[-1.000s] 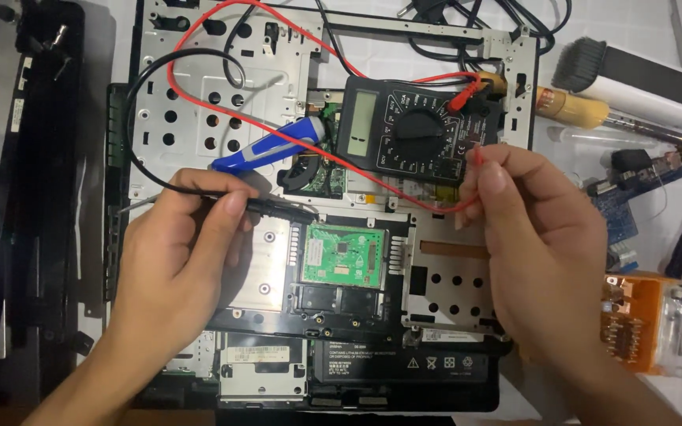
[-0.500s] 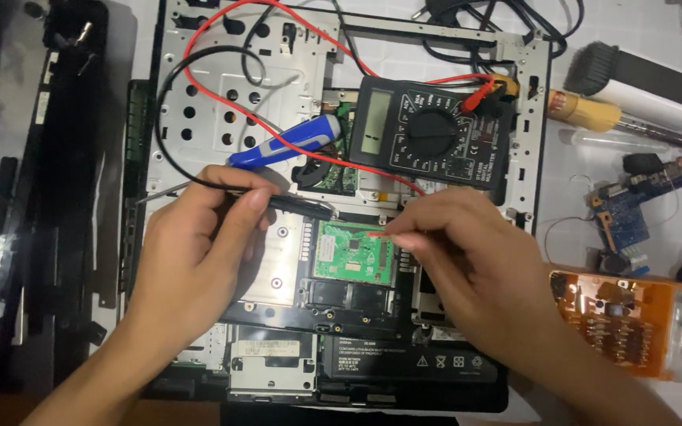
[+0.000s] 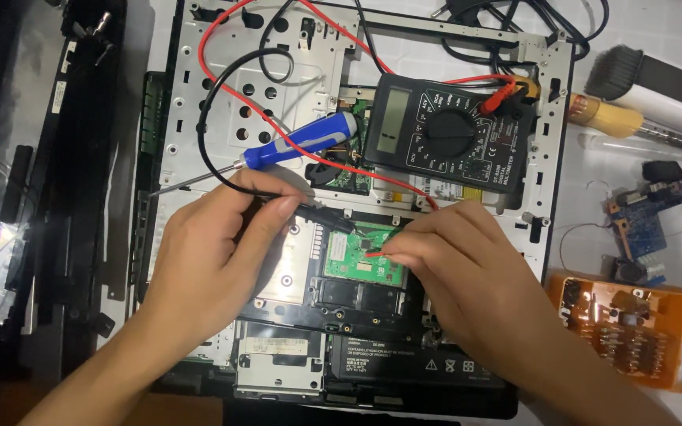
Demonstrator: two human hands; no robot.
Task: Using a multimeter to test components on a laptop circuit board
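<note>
My left hand [image 3: 215,260] fingers pinch the black probe [image 3: 327,218], my right hand [image 3: 455,268] fingers pinch the red probe [image 3: 372,254], both tips on the green circuit board [image 3: 361,264] just below the multimeter [image 3: 447,134].

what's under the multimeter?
The multimeter lies on the metal chassis, over a green circuit board whose edge shows at its lower left. A red wire passes beside it; the rest is covered.
</note>
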